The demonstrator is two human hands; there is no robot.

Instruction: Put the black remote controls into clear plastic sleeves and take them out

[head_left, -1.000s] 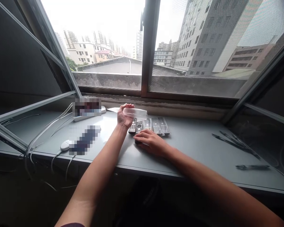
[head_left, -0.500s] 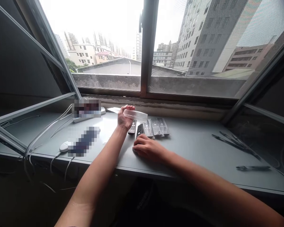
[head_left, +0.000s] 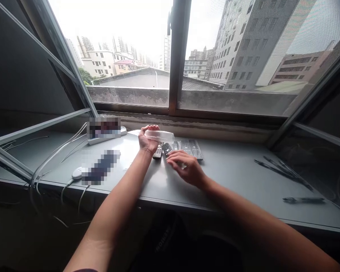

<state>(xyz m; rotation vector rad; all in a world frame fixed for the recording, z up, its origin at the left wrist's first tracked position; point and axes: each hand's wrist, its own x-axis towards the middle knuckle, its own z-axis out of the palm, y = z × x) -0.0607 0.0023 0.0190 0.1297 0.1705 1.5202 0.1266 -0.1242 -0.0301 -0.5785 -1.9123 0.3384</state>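
My left hand (head_left: 149,140), palm up with its fingers curled, grips a translucent plastic sleeve (head_left: 164,136) that stretches out to the right above the remotes. My right hand (head_left: 188,167) is closed at the near end of a black remote control (head_left: 167,149); its fingers cover that end. Just left of it, partly beneath my left hand, lies another remote control (head_left: 158,152) with light buttons. Several remotes in clear plastic wrapping (head_left: 195,148) lie side by side beyond my right hand, which partly hides them.
A white power strip (head_left: 106,139) with a blurred-out area stands at the back left. Nearer are a round white charger (head_left: 77,173), a pixelated dark object (head_left: 99,168) and loose white cables. Dark pens (head_left: 283,173) and another pen (head_left: 303,200) lie right. Metal frames flank the desk.
My right hand has lifted and shifted right and away from the desk's front edge. The black remote has turned and slid back slightly. My left hand with the sleeve has moved a little left.
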